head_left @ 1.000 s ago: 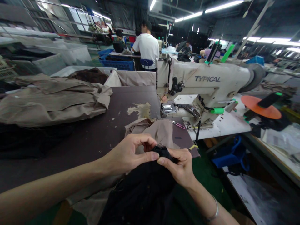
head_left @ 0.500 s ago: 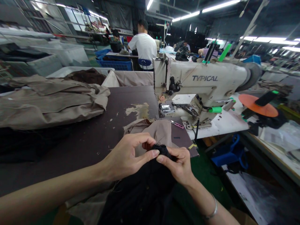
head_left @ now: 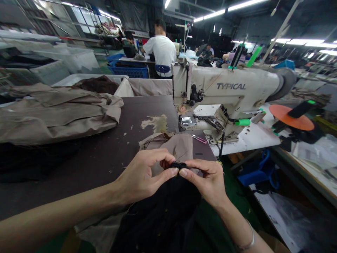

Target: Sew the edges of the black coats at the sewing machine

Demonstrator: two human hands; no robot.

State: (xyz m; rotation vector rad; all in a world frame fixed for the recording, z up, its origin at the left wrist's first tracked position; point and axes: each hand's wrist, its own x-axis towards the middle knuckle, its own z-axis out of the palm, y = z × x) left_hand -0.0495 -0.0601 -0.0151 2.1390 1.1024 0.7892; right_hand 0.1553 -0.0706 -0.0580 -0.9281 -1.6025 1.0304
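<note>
I'm looking at a garment factory floor: industrial sewing machine (head_left: 231, 88) on a white tabletop (head_left: 252, 138), tan fabric pile (head_left: 58, 112), black cloth (head_left: 163, 211) being worked, seated worker (head_left: 160, 52) at stations behind, blue crates (head_left: 131, 72), tube lights (head_left: 226, 10) overhead.

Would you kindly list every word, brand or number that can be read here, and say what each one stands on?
"TYPICAL": brand name in dark letters on the arm of the sewing machine.
Wall pictures at the far left: too small and blurred to read.
Black cloth: no label or lettering shows.
Nothing else can be read.
</note>
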